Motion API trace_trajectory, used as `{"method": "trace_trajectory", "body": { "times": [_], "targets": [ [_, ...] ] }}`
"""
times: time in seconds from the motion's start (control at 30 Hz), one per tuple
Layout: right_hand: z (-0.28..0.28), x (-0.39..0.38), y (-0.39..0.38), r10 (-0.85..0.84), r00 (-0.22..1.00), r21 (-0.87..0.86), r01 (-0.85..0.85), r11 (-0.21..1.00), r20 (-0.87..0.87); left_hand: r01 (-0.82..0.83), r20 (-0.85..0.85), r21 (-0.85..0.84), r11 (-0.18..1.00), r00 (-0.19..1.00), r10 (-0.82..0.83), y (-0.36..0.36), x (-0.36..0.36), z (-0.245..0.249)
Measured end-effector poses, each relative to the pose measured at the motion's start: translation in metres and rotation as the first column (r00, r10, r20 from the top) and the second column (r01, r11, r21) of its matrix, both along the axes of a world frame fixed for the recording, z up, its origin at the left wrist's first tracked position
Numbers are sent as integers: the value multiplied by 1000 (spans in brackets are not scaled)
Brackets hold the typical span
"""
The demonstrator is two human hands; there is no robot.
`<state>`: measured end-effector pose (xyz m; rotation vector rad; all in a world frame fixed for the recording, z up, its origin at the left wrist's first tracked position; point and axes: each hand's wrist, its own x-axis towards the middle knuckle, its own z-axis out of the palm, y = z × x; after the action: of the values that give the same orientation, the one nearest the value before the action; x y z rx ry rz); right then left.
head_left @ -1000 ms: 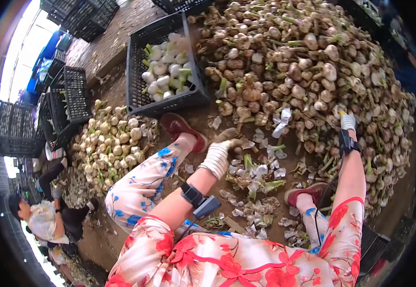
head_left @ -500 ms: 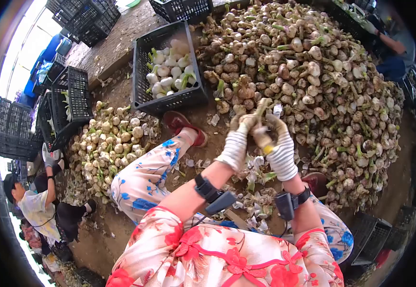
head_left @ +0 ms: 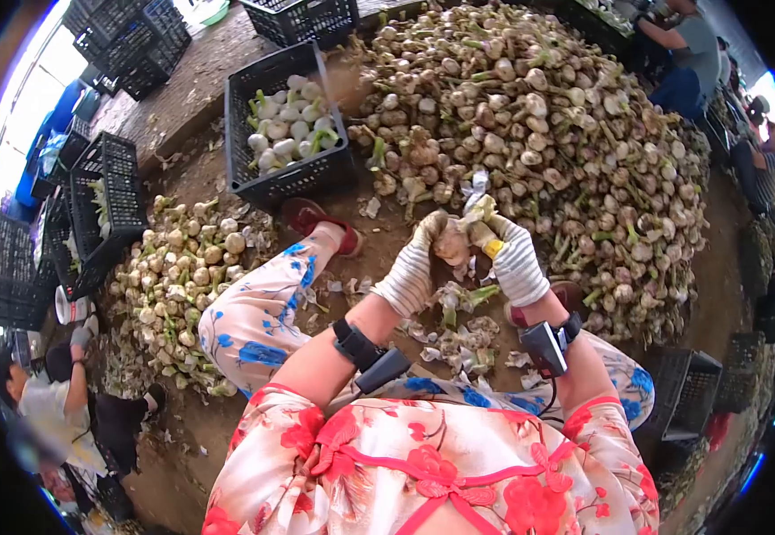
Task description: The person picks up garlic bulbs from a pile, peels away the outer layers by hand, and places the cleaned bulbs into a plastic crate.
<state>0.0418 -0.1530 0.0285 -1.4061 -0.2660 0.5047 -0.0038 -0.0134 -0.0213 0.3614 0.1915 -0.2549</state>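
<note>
My left hand (head_left: pixel 412 267), in a soiled striped work glove, is closed around a garlic bulb (head_left: pixel 453 242) with pale, brownish skin. Facing it is my gloved right hand (head_left: pixel 514 266), its fingers bent in against the bulb's side. A yellow band (head_left: pixel 493 248) shows at those fingers; what they grip is mostly hidden. Pale, loose garlic skin (head_left: pixel 477 207) sticks up at the right fingertips. Below both hands, peeled skins and trimmings (head_left: pixel 468 343) litter the ground between my feet.
A large heap of untrimmed garlic (head_left: pixel 539 134) rises ahead and right. A black crate (head_left: pixel 341 159) holds cleaned white bulbs. To the left are a smaller garlic pile (head_left: pixel 178 276) and more crates (head_left: pixel 115 192). A co-worker (head_left: pixel 66 401) sits at left; others (head_left: pixel 686 58) are at upper right.
The garlic in my hands has turned, so its round bulb now faces up at my left hand. My hands have moved slightly apart. The whole view has shifted, showing more people at right.
</note>
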Motion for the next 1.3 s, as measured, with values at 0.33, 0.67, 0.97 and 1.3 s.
{"method": "trace_trajectory", "body": {
  "times": [0.33,0.67,0.97,1.3],
  "targets": [
    [-6,-10,-6,3,1000,-40,-3,999,12,-49,-175,-87,995,984,33,-5,-3,7],
    [-15,-12,-8,-9,884,150,90,985,-467,-267,332,800,538,943,-26,1,-12,-27],
    [-46,-7,-3,-131,969,-107,156,982,208,116,18,348,930,991,-130,26,-10,30],
    [-37,-20,3,-181,950,-22,193,981,255,-401,372,792,461,915,155,21,-4,1]
  ]
}}
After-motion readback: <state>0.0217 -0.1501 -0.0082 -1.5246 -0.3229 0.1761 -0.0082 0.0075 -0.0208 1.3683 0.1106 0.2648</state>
